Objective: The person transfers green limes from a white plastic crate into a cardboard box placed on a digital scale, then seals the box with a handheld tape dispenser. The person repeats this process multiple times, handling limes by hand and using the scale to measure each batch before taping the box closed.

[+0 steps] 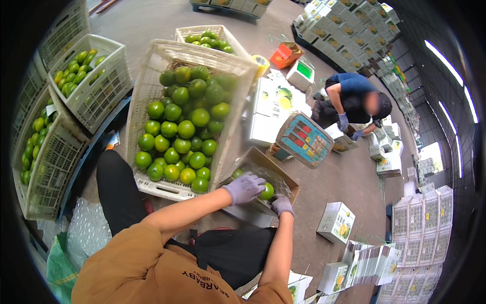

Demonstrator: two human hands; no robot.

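Observation:
In front of me stands an open cardboard carton (292, 181) lined with clear bubble wrap (281, 179). My left hand (246, 188), in a grey-purple glove, reaches into it with its fingertips on a green citrus fruit (267, 191). Just right of that fruit is my right hand (282, 205), gloved alike, its fingers curled at the carton's near side; what they grip is hidden. Another green fruit (237, 173) shows at the carton's left inside. Close on the left, a large white plastic crate (167, 189) holds many green and yellowish citrus fruits (186, 129).
Crates of fruit (95, 87) stand on the left by bubble wrap (89, 226). A worn blue device (305, 138) stands beyond the carton, near printed boxes (260, 127). A person (353, 95) bends over boxes at upper right. One printed box (336, 222) and flattened cartons (370, 262) lie right.

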